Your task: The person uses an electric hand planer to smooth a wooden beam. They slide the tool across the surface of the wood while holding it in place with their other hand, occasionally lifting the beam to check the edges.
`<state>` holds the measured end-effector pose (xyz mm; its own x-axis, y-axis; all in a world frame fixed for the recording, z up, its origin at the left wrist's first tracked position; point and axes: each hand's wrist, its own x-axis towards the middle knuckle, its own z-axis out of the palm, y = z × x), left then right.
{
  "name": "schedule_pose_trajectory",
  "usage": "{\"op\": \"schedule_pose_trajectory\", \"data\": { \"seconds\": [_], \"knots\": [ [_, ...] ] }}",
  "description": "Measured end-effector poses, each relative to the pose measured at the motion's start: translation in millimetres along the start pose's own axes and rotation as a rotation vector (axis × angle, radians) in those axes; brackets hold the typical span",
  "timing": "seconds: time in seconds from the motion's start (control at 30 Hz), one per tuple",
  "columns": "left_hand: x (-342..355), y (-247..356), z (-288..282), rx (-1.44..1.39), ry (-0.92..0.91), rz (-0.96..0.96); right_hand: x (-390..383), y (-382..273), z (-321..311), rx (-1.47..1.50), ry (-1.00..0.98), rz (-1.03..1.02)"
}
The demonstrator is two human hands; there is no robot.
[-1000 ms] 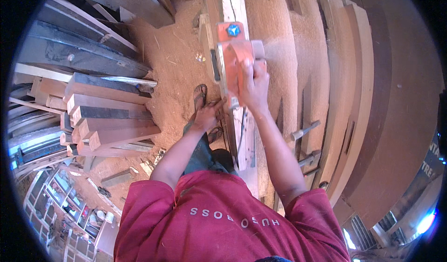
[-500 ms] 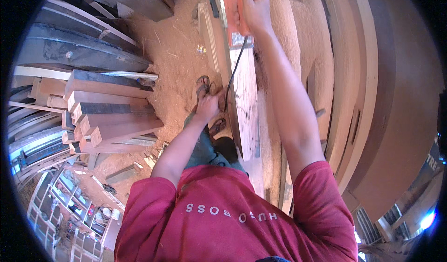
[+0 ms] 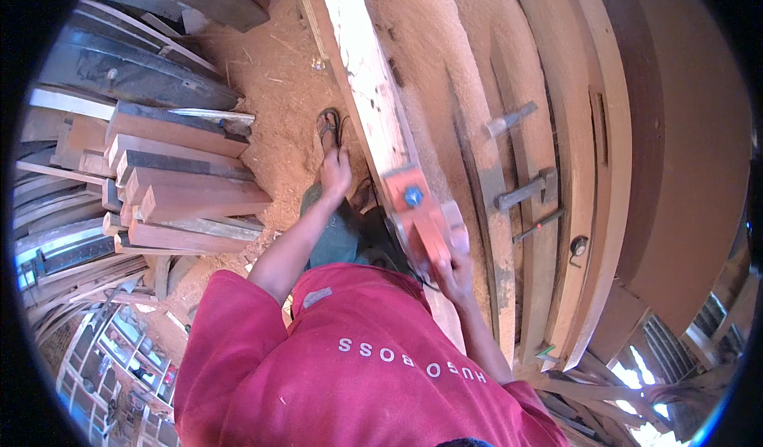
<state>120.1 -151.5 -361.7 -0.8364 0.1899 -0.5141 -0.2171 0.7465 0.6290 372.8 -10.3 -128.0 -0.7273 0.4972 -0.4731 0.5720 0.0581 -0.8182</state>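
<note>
My right hand (image 3: 455, 270) is wrapped round the rear handle of an orange electric planer (image 3: 420, 212) with a blue front knob. The planer rests on the near part of a long, pale timber beam (image 3: 358, 73), close in front of my body. Its surface has dark marks and holes. Part of the black power cord (image 3: 425, 282) shows by the planer's rear. My left hand (image 3: 336, 175) is held low above my leg, left of the beam, its fingers closed. What they hold, if anything, is too small to make out.
Right of the beam, a hammer (image 3: 520, 193), another tool with a metal head (image 3: 510, 119) and a thin rod (image 3: 539, 224) lie on dusty planks. A round object (image 3: 579, 246) sits farther right. Stacked squared timbers (image 3: 195, 197) stand left; sawdust (image 3: 270, 73) covers the floor.
My right hand has drawn the planer back along the beam from the far end to near my body. My left hand has shifted slightly left, and my view has turned somewhat.
</note>
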Motion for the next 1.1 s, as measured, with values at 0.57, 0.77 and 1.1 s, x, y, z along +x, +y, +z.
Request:
{"op": "schedule_pose_trajectory", "data": {
  "seconds": [0.57, 0.77, 1.1],
  "knots": [
    [-179.1, 143.3, -43.2, -1.952, -0.596, -0.463, -121.4, 50.5, -83.7, 0.357, 0.337, -0.041],
    [-192.9, 256.3, -170.1, -1.666, -0.524, 0.133, -110.6, 45.0, -81.2, 0.393, 0.274, 0.02],
    [-183.4, 272.0, -179.3, -1.608, -0.43, 0.275, -105.6, 11.7, -80.7, 0.336, 0.285, -0.098]
  ]
}}
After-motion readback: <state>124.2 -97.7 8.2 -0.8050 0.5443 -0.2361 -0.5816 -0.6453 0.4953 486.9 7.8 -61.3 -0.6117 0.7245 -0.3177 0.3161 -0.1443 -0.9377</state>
